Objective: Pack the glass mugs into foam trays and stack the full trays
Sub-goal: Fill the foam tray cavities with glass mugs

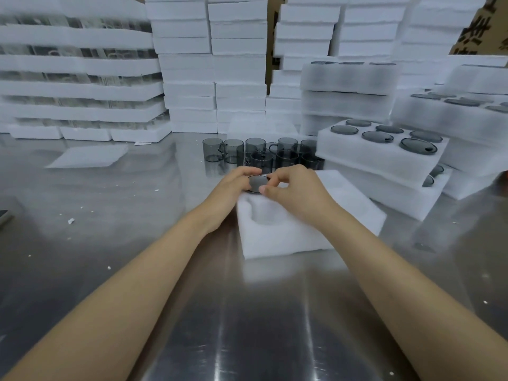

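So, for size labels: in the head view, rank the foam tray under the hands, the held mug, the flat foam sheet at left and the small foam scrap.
1. foam tray
2. flat foam sheet (farther away, so unsure)
3. mug
4. foam scrap

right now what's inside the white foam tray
One smoky grey glass mug, gripped by left hand and right hand, in the white foam tray; near pocket empty. The right hand hides any others.
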Motion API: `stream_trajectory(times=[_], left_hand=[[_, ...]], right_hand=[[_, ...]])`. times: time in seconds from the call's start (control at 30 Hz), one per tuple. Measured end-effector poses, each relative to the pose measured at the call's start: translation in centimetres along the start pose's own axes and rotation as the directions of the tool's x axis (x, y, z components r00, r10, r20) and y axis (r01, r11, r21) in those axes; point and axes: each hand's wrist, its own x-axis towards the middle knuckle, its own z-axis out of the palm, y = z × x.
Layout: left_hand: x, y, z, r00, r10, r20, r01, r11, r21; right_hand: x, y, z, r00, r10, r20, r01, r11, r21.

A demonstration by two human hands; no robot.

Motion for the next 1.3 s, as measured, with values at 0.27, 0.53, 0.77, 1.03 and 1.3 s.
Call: stream_trajectory(times=[0.27, 0.53, 0.77, 1.03, 1.3], left_hand=[[0.4, -1.0, -1.6, 0.99, -0.113, 0.088, 0.125, 0.98, -0.154], [1.6, -0.8, -3.5, 0.995, -0.091, -0.046, 0.085, 0.989, -0.117], [1.4, -0.2, -5.7, 0.994, -0.098, -0.041, 0.098, 0.995, -0.005], [1.1, -0.1, -5.3, 0.997, -0.08, -0.015, 0.079, 0.995, -0.053], [1.3, -0.2, -5.1, 0.997, -0.08, -0.011, 0.079, 0.993, -0.083]], right_hand=[[0.8, 2.3, -4.8, 0.888, 0.152, -0.433, -0.101, 0.985, 0.138], [1.5, 6.2, -5.8, 0.904, 0.362, -0.229, -0.297, 0.915, 0.274], [2.2, 9.4, -0.8, 0.951, 0.098, -0.292, -0.13, 0.987, -0.094], [5.1, 10.4, -0.9, 0.981, 0.128, -0.145, -0.163, 0.951, -0.262], [5.4, 10.9, -0.8, 0.961, 0.083, -0.265, -0.095, 0.995, -0.034]])
